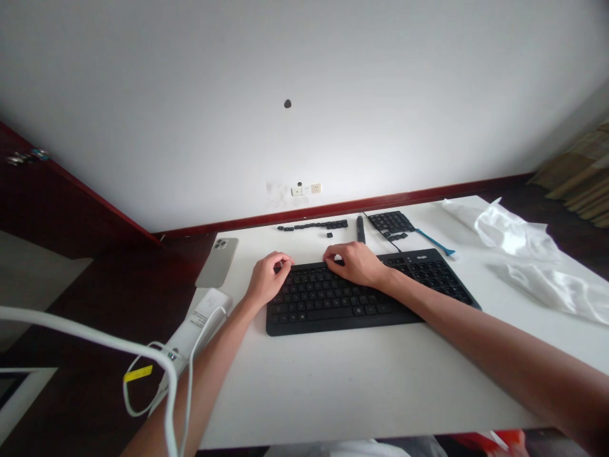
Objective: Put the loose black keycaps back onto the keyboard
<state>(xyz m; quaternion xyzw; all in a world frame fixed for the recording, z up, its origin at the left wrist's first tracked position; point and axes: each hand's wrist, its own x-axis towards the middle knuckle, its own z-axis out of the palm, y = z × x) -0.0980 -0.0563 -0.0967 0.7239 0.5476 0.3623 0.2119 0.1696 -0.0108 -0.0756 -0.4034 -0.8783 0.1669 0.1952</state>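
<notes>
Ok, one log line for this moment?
left hand: on keyboard top-left edge | right hand: on top key row | loose keycaps: row behind keyboard

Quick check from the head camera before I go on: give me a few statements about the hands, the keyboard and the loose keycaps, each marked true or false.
1. Both hands rest on the black keyboard. True: the left hand is at its far left corner, the right hand on its far edge.
2. A row of loose keycaps lies near the wall. True.
3. The phone lies right of the keyboard. False: it lies at the table's left edge.
4. The blue tool is in the right hand. False: it lies on the table, beyond the keyboard.
5. The crumpled plastic wrap covers the keyboard. False: it lies apart, to the right.
</notes>
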